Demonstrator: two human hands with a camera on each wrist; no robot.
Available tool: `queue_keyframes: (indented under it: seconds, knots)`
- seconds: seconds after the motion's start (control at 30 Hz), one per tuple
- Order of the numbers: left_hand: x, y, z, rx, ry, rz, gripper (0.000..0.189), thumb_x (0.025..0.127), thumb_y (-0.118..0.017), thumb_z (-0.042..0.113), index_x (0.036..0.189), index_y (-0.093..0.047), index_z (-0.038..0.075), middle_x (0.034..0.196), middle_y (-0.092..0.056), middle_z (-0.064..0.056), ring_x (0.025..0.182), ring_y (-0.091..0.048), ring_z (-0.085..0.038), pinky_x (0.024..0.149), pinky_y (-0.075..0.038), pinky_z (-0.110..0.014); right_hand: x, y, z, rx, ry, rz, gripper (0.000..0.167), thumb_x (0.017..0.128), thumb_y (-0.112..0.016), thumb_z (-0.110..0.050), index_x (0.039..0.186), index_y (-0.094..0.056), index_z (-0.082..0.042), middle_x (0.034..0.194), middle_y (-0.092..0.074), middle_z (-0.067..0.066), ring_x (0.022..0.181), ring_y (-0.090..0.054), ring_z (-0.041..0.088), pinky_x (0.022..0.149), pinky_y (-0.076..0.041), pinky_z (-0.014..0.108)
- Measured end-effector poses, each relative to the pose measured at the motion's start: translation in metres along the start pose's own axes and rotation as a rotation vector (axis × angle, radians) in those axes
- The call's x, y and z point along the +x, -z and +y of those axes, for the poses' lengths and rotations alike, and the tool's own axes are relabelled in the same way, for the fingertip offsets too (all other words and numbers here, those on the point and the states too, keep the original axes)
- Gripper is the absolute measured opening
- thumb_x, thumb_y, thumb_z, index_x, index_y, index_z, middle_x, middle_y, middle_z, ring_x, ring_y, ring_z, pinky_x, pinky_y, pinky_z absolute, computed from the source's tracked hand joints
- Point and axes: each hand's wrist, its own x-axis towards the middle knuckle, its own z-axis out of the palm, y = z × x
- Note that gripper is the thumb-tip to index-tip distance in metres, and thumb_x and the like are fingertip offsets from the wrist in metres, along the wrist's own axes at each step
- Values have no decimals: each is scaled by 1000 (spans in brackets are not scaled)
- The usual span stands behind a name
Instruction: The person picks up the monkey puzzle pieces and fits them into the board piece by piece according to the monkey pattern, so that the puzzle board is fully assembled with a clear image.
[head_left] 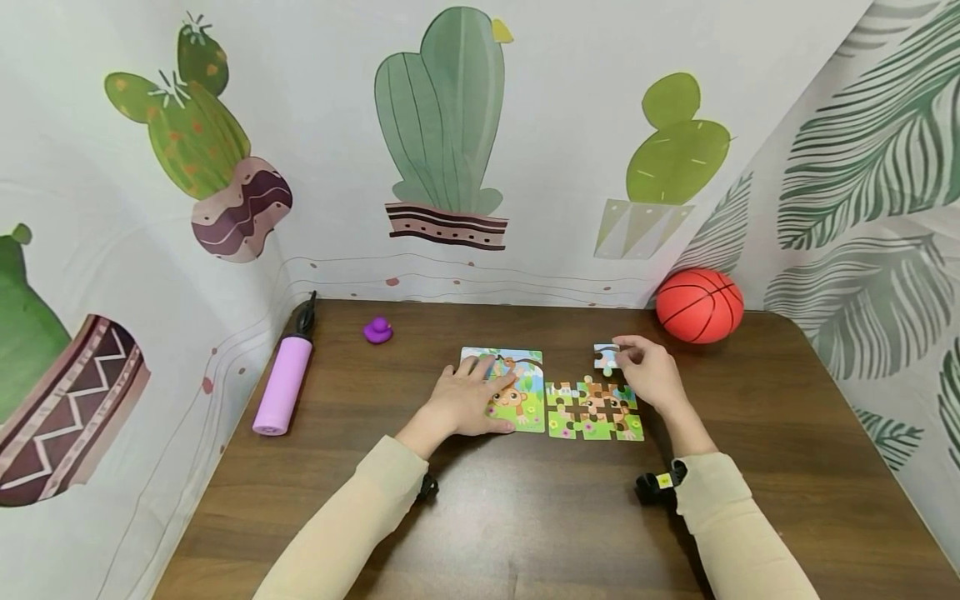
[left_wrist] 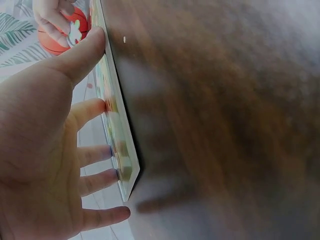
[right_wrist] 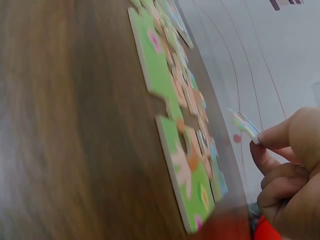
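1. The step in hand looks to be adding a loose piece [head_left: 606,357] to the part-built puzzle [head_left: 596,425]; its laid pieces sit below and left of the right fingertips, with knobs and notches bare along the far edge
2. The right hand [head_left: 651,372] pinches the loose piece narrowly between thumb and forefinger; the piece juts leftward from those fingertips, raised clear of the laid pieces
3. The left hand [head_left: 468,400] has its fingers spread wide and grips nothing; the picture board [head_left: 528,404] lies under them, the puzzle just right of that board
4. The next move would seem to call for bringing the piece back toward the person, turning it until knob and notch agree, then pressing it flat; which notch suits it, I cannot tell
5. The red ball [head_left: 700,306] stands beyond the right fingers, apart from them
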Motion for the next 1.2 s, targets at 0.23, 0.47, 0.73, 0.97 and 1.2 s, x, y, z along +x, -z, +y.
queue_keyframes:
  seconds: [0.23,0.47,0.73,0.97,1.2]
  knots:
    - [-1,1,1,-7,3,0,93,87,-53,84,165,-25,42,171,-18,-6,154,-22,-33,115,-30,-63,3,-18,-16,53,8,-44,31,103,-61,-12,132,-69,-4,95,-69,14,61,-52,22,58,-44,36]
    - [0,0,1,-7,9,1,93,88,-52,84,165,-25,41,172,-17,-7,154,-20,-34,115,-30,-64,5,-42,-35,101,18,-127,31,104,-62,-15,134,-68,-8,101,-71,12,49,-46,17,47,-40,32]
    - [-1,2,2,-13,12,0,93,87,-52,84,165,-26,40,171,-18,-7,154,-22,-34,115,-31,-63,9,-68,-55,119,22,-202,31,105,-62,-18,134,-68,-9,103,-71,10,50,-47,16,50,-42,33]
    - [-1,3,2,-17,15,-5,93,88,-53,84,165,-25,40,171,-18,-7,153,-23,-34,115,-31,-62,11,-85,-67,135,20,-233,29,105,-61,-17,132,-69,-9,95,-71,8,47,-45,16,49,-41,32]
    - [-1,3,3,-24,21,-6,94,87,-54,84,166,-23,41,171,-19,-6,153,-23,-33,115,-31,-62,13,-93,-70,102,4,-236,30,105,-60,-18,132,-69,-9,90,-68,7,47,-43,15,48,-41,32]
